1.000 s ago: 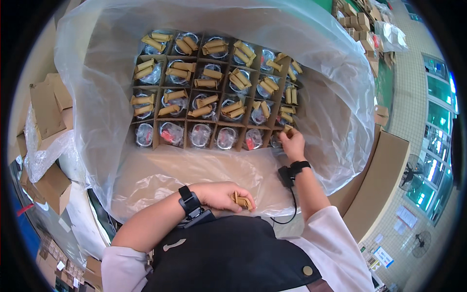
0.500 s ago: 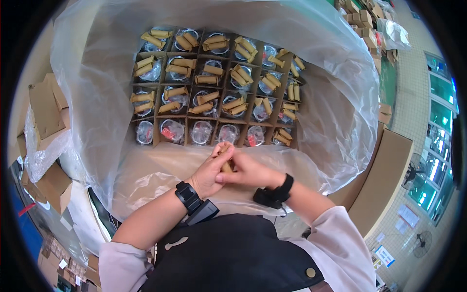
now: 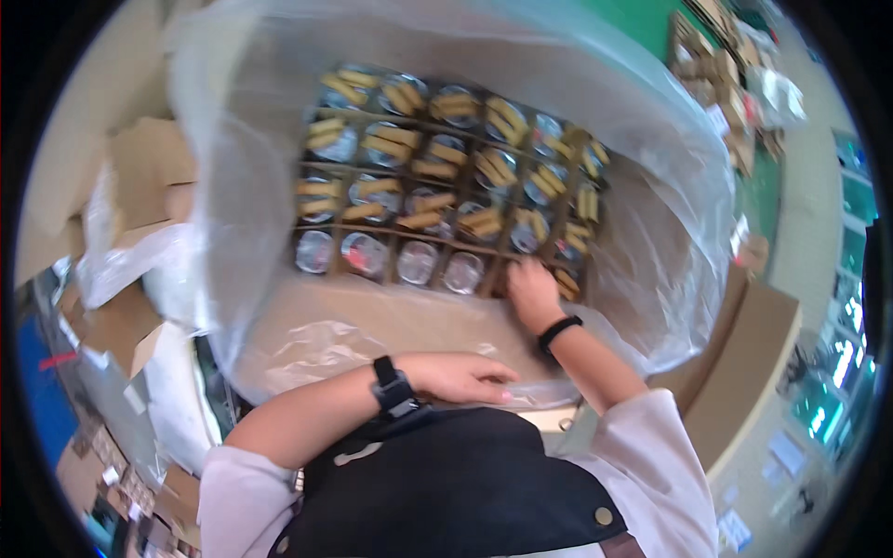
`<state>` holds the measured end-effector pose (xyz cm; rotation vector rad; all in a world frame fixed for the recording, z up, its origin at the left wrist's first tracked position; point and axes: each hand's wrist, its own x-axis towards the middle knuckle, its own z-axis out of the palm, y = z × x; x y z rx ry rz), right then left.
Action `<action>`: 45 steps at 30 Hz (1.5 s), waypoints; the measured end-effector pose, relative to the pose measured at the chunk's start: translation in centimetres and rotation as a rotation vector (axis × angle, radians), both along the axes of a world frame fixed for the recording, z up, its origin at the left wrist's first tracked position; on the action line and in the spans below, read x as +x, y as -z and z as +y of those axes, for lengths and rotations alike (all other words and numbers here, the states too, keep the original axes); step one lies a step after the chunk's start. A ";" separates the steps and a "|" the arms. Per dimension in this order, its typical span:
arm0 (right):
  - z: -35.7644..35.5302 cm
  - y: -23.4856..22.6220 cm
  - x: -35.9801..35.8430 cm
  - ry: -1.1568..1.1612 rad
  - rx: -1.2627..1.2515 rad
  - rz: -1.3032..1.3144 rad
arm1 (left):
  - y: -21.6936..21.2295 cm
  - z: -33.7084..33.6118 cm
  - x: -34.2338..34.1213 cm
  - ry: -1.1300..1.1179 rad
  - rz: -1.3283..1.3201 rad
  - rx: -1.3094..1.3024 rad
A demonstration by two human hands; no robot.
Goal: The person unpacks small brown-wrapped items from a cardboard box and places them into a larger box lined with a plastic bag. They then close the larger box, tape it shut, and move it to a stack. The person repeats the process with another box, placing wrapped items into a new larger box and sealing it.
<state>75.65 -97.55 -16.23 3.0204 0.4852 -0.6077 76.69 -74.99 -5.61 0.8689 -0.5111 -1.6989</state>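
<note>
Two likely troubles from here, as a judgement: crowding and snagging. With the right hand down at the near edge of the divider grid, beside the near right corner, little room to spare; so could brush the tan paper-wrapped rolls in the corner cell with a knuckle and tip or lift them askew. Could also bend a wall of the grid by pressing sideways against it. With the plastic liner slack along that same near edge, could drag a fold over the cells while drawing back, or catch it on the black wristband.

Hands well apart. Right one reaching forward and down, fingers pointing into the near row's fifth cell from the left edge; tips hidden and blurred, so cannot tell whether clamped on anything. As for the left hand: low over the liner, outside the near edge of the grid, forearm slanting in above the black apron, fingers loosely stretched toward the right, nothing seen in the grasp. Rolls visible in the rows behind and at the near right corner; none seen on the four clear-wrapped round items toward the near left corner.
</note>
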 end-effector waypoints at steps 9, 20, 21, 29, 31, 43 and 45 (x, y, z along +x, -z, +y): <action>2.9 -10.0 4.7 0.434 0.443 0.881 | -15.8 21.4 6.0 -0.906 -0.515 0.095; 31.9 -34.9 12.7 -0.389 1.071 0.704 | -16.5 47.0 5.7 -0.817 -1.964 1.173; 36.1 -33.2 13.7 -0.500 0.859 0.435 | -16.2 47.1 5.9 -0.861 -1.906 1.124; 53.6 -28.6 25.5 -0.919 1.089 0.014 | -21.0 49.4 14.0 -1.917 -0.212 -0.254; 52.9 -30.7 33.6 -0.313 1.448 -0.037 | -22.6 50.7 14.7 -2.158 -0.227 -0.345; 49.2 -29.2 23.5 0.414 0.995 0.754 | -11.0 48.1 11.5 -1.546 -0.666 0.443; 49.1 -26.4 24.5 0.456 0.964 0.722 | -11.4 47.8 13.5 -1.437 -0.761 0.585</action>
